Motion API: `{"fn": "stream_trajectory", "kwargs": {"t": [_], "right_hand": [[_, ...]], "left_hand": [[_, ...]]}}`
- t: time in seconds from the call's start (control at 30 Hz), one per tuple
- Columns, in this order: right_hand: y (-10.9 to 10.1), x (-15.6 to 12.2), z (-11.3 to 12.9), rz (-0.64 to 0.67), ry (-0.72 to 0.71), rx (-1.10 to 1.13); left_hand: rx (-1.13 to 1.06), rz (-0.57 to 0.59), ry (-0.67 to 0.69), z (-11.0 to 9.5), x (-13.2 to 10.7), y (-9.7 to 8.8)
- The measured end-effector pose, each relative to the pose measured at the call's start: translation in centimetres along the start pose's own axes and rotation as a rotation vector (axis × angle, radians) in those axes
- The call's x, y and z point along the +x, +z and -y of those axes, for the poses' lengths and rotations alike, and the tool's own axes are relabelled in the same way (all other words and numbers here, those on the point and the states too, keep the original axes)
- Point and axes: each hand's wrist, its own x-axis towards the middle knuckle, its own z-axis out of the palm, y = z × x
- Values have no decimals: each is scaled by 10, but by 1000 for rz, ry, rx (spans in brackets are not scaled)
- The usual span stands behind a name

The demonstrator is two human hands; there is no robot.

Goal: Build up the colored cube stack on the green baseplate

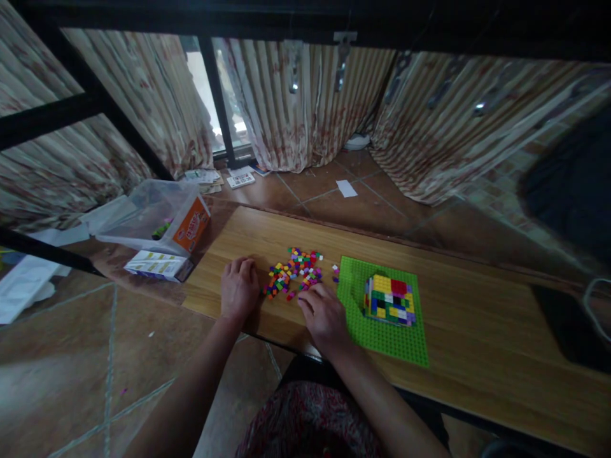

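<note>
A loose pile of small coloured toy bricks [298, 270] lies on the wooden tabletop between my hands. My left hand [240, 287] rests at the pile's left edge, fingers curled down toward the wood; whatever may be under them is hidden. At the near right side of the pile is my right hand [325, 318], its thumb and forefinger slightly apart beside the nearest bricks, with nothing visible between them. Just right of it lies a green baseplate [382, 346]. On that plate stands a block-shaped build of multicoloured bricks [390, 300], with yellow and red pieces on top.
A clear plastic bin [143, 213] with an orange label stands left of the wooden table [468, 312], a small carton [157, 265] before it. A dark flat object [568, 324] lies at the table's right end. Curtains [305, 108] hang behind; papers lie on the tiled floor.
</note>
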Motion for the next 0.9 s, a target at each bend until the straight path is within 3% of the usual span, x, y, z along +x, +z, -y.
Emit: {"fn": "stream_trajectory", "kwargs": {"t": [0.1,0.2,0.33,0.43,0.57,0.9], "right_hand": [[-21,-10,8,-69,-7,92],[-57,-27,3,-179,52,141],[-111,-51,-40,-374,228,77],[-137,-57,-83,-460,374,47],[-144,-48,-117,-454,397,84],[-136,-27,-131,-307,345,119]], "left_hand": [[2,-18,16,3,1,1],[1,-30,40,5,3,2],[34,-41,60,8,4,3],[63,-35,77,8,5,3],[78,-49,99,8,7,2],[94,-61,148,13,8,3]]}}
